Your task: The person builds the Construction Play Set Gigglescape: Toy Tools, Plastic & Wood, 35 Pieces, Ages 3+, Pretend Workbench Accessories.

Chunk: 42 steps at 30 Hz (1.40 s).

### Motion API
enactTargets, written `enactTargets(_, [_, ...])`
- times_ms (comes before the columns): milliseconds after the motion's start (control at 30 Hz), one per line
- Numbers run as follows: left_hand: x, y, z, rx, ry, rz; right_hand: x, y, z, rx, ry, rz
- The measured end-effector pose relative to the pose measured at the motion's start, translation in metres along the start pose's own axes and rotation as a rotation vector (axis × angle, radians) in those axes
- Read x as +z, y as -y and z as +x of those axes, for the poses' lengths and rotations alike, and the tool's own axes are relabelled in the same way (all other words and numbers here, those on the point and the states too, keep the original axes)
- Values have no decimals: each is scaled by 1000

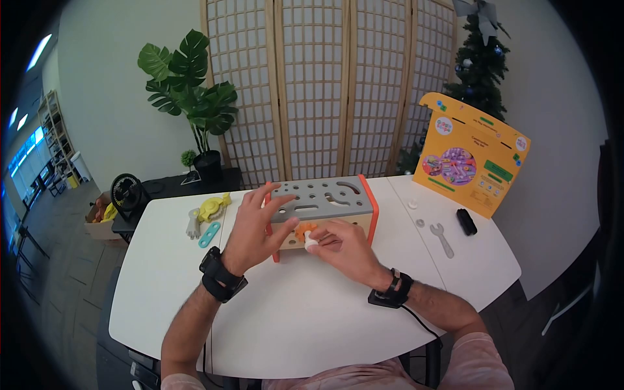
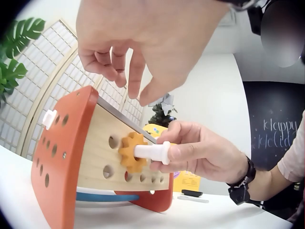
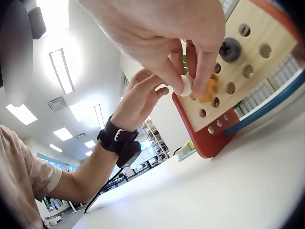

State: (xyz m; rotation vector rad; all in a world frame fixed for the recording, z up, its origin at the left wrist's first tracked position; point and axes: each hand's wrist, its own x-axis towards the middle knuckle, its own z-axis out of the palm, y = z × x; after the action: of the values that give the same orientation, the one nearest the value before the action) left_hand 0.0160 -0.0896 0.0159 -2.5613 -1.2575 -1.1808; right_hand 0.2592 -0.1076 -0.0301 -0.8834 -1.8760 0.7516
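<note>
My right hand (image 1: 351,250) pinched the white bolt (image 2: 151,152) by its head, its shaft pointed into the orange gear (image 2: 127,157) at the front panel (image 2: 93,167) of the toy workbench (image 2: 64,181). My left hand (image 1: 250,227) held nothing, fingers spread near the toy workbench's left end. I judged the gear only partly fastened: much of the shaft showed, so pushing it home was probably left; whether its tip had entered a hole, I couldn't tell. A grey screw (image 3: 230,50) already sat in that panel. Right of the toy workbench, a grey wrench (image 1: 446,246) lay unheld on the tabletop (image 1: 273,325).
</note>
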Motion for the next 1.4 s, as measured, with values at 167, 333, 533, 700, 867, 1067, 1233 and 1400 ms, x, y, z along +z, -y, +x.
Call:
enactTargets(167, [17,30,-10,6,237,-68,-5,10,7,83,17,-126])
enactTargets(333, [12,18,-11,1,266,-12,-3,14,4,106,11,-134])
enactTargets(533, [14,16,-12,10,258,7,-4,17,2,88,10,-240])
enactTargets(700, [14,16,-11,42,214,45,-2,15,1,32,-27,-304])
enactTargets(867, [15,15,-12,33,195,55,-4,12,2,-31,-37,-395])
enactTargets(1067, [17,14,-12,27,168,73,-14,13,12,104,63,-332])
enactTargets(1233, [16,11,-11,27,163,89,-22,16,19,153,115,-318])
enactTargets(1400, [19,11,-11,23,150,100,-23,8,24,106,107,-308])
